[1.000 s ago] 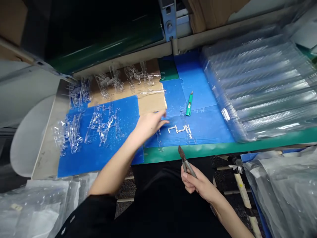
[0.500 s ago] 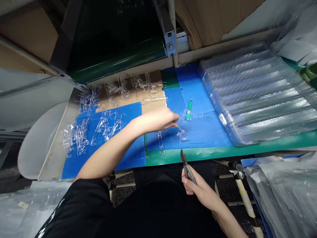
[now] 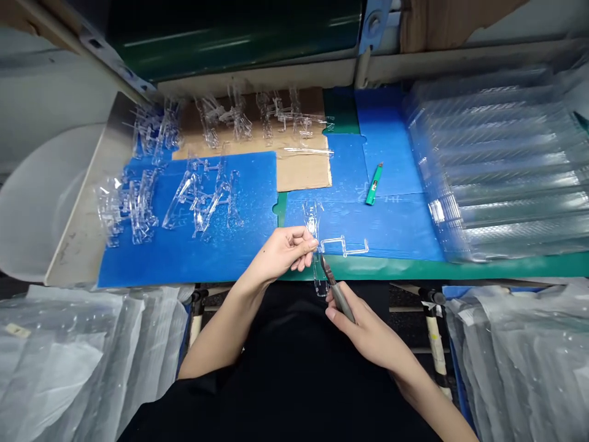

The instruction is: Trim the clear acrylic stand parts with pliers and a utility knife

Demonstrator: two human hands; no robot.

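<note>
My left hand [image 3: 291, 248] pinches a clear plastic moulded part [image 3: 311, 216] over the near edge of the blue sheet. A thin, stepped clear sprue [image 3: 345, 245] extends to the right from beside the pinched fingers; whether it is joined to the part I cannot tell. My right hand [image 3: 356, 319] is closed round the grey handles of side cutters [image 3: 338, 291]. Their dark jaws point up at the clear plastic, just right of my left fingertips. Beyond lies a green utility knife [image 3: 374, 184] on the blue sheet.
Clear plastic parts lie in clusters on the left blue sheet [image 3: 248, 258] and on the cardboard [image 3: 304, 175]. A stack of ribbed clear trays [image 3: 501, 178] fills the right side. A dark green roller [image 3: 239, 49] overhangs the back. Bagged sheets [image 3: 519, 350] hang below on both sides.
My left hand has drawn back toward me and now holds a clear part near the table's edge. My right hand has brought the cutters up against it. The camera view has shifted.
</note>
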